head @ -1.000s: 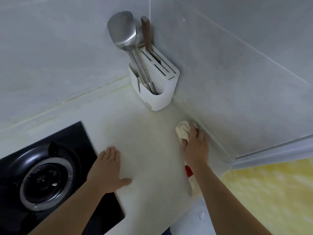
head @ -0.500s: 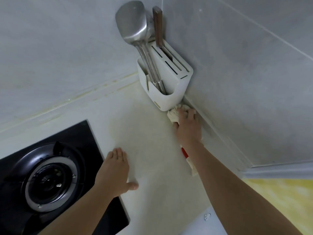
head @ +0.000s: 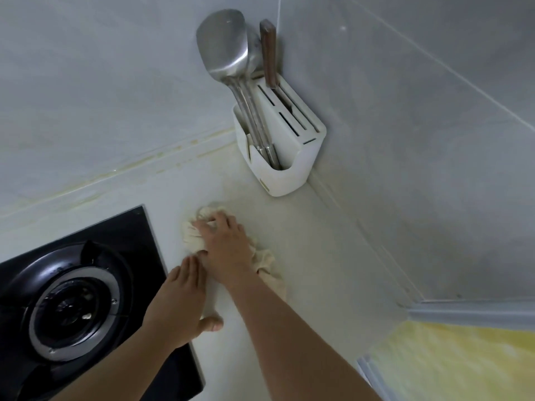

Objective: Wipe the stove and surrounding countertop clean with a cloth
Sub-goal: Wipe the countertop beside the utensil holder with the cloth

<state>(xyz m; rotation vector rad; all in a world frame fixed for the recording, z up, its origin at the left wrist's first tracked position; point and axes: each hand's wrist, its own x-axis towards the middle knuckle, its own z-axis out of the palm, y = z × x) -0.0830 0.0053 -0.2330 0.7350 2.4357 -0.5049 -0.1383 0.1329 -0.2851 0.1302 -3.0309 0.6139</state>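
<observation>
Cloth (head: 193, 233) bunched under gripping right hand (head: 224, 247) on countertop (head: 312, 256), just beside stove (head: 86, 285); left hand (head: 181, 302) flat, braced (fingers straight). Risk: trailing tail snagging stove edge, smearing grime.

Counted on and above the desk (head: 333, 256):

Two hands: left hand (head: 185, 302) and right hand (head: 225, 250). One cloth (head: 192, 234), cream-coloured. One stove (head: 86, 285), black, with one burner (head: 73, 306) in view. One white holder (head: 285, 151) in the corner. Inside it, one steel spatula (head: 224, 44) plus at least one more steel utensil behind, exact number of handles hard to tell. One knife with a brown wooden handle (head: 269, 53). About five knife slots showing on the holder's top. Two tiled walls meeting at one corner.
</observation>
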